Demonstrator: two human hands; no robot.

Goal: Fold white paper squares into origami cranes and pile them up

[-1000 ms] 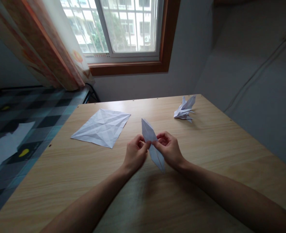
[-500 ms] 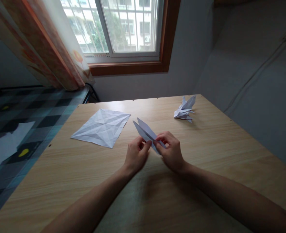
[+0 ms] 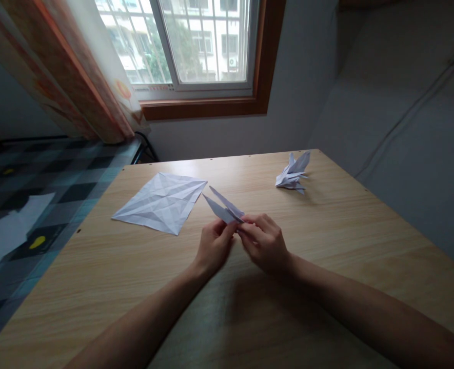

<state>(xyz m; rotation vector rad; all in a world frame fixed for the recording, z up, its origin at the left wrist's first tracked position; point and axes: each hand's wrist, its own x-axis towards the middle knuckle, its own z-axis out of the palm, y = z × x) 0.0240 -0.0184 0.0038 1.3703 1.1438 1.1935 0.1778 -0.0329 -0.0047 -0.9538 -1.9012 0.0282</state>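
Observation:
Both my hands meet over the middle of the wooden table (image 3: 327,241), pinching a small folded white paper piece (image 3: 221,206). My left hand (image 3: 214,245) grips it from the left with closed fingers. My right hand (image 3: 263,242) holds its near end from the right, fingers curled over it. Two narrow pointed flaps of the paper stick out up and to the left, just above the table. The part of the paper inside my fingers is hidden.
A creased, unfolded white paper square (image 3: 160,202) lies flat on the table to the left. A finished folded paper figure (image 3: 293,174) sits at the back right. A checkered bed (image 3: 38,195) is left of the table, a window (image 3: 188,41) and curtain (image 3: 76,77) behind.
The folded paper has turned from standing nearly upright between my hands to lying low with its points aimed left. My right hand has shifted slightly left and closed over its near end.

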